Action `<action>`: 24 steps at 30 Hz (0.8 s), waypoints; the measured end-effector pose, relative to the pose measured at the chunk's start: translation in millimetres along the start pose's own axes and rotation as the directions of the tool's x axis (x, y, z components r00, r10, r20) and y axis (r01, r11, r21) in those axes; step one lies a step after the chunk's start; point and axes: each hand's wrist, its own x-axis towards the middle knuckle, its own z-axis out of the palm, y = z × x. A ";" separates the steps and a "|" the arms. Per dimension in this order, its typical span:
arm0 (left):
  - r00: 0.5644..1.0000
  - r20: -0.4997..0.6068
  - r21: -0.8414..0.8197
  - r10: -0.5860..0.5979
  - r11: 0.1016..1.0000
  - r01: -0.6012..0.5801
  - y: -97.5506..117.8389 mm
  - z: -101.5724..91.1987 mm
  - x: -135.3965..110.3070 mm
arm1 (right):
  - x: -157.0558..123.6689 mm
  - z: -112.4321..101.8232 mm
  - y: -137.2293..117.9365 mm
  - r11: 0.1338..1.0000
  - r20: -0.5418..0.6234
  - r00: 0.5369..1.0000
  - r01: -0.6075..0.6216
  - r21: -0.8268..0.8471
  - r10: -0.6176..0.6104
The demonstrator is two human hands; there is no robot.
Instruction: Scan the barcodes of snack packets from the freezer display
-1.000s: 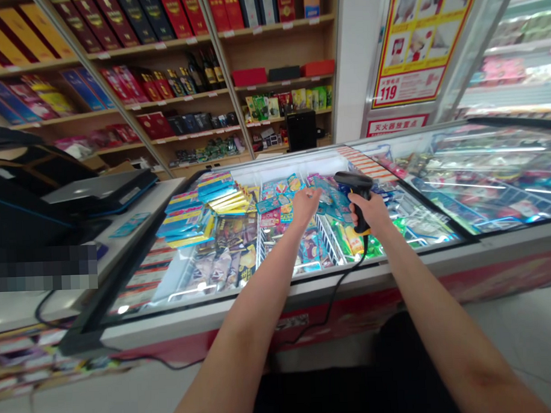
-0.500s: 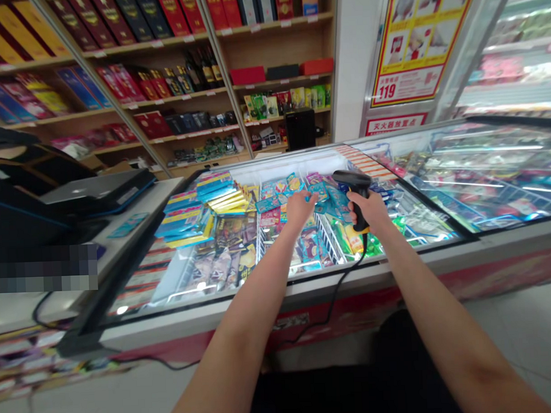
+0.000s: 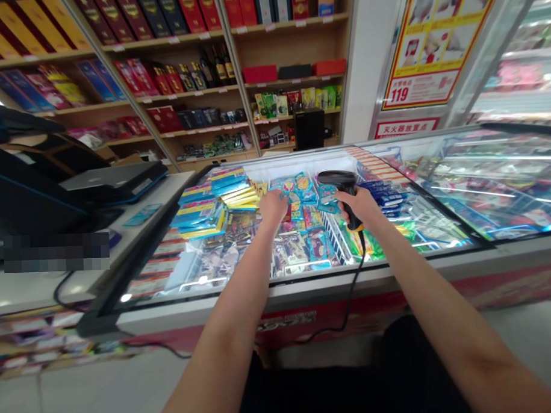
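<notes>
My right hand (image 3: pixel 360 206) grips the handle of a black barcode scanner (image 3: pixel 340 180), its head pointing left over the freezer's glass top. A dark cable runs down from the handle. Just below the scanner head is a light-blue packet (image 3: pixel 328 200); whether my fingers touch it, I cannot tell. My left hand (image 3: pixel 272 208) is closed above the glass to the left, and a bit of blue shows at its fingertips. What it pinches, if anything, is unclear. Beside it lie several blue picture packets (image 3: pixel 302 184). Stacks of blue-and-yellow packs (image 3: pixel 198 212) sit left of that hand.
The chest freezer (image 3: pixel 278 289) holds wire baskets of wrapped goods under its glass. A counter (image 3: pixel 169 186) with a flat grey-topped device (image 3: pixel 116 179) stands at left. Behind are shelves of boxes and bottles (image 3: pixel 207 67). The scanner cable (image 3: pixel 346 312) hangs over the freezer's front.
My left hand has moved left, away from the scanner, toward the stacked packs. The scanner has shifted slightly left in view, still in my right hand. The camera view has turned a little.
</notes>
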 end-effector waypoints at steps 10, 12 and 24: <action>0.985 0.171 0.187 -0.004 0.982 -0.028 -19.9 -14.5 -2.7 | 15.6 54.2 -2.1 0.986 0.135 0.988 -0.047 -0.157 0.069; 0.985 0.170 0.169 -0.027 0.986 -0.002 -20.3 -15.6 -0.9 | 16.0 57.4 1.5 0.986 0.158 0.985 -0.050 -0.159 0.075; 0.987 0.078 -0.484 -0.140 0.860 0.160 -41.0 -5.9 20.0 | 11.9 52.1 11.5 0.988 0.213 0.977 0.010 -0.155 0.023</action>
